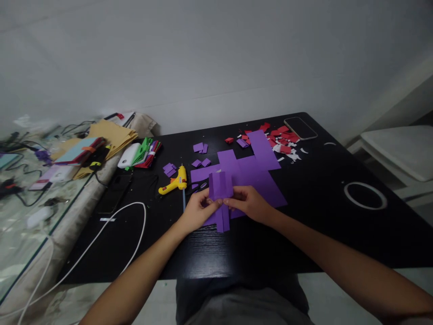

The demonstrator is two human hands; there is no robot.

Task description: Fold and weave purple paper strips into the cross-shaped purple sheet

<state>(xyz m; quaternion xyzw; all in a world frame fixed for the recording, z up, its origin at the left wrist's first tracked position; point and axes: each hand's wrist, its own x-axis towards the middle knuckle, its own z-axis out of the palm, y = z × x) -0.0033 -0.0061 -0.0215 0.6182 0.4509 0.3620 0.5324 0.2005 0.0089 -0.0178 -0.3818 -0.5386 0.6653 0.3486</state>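
Both of my hands pinch a folded purple paper piece just above the black table. My left hand grips its lower left side, and my right hand grips its lower right side. A narrow purple strip hangs from the piece down to the table. Behind it lies a large purple paper sheet with stepped cut edges. A yellow glue gun rests on the table to the left of my left hand.
Small purple squares lie behind the glue gun. Red and white paper scraps and a phone sit at the back right. A white ring lies to the right, a white cable and stacked papers to the left.
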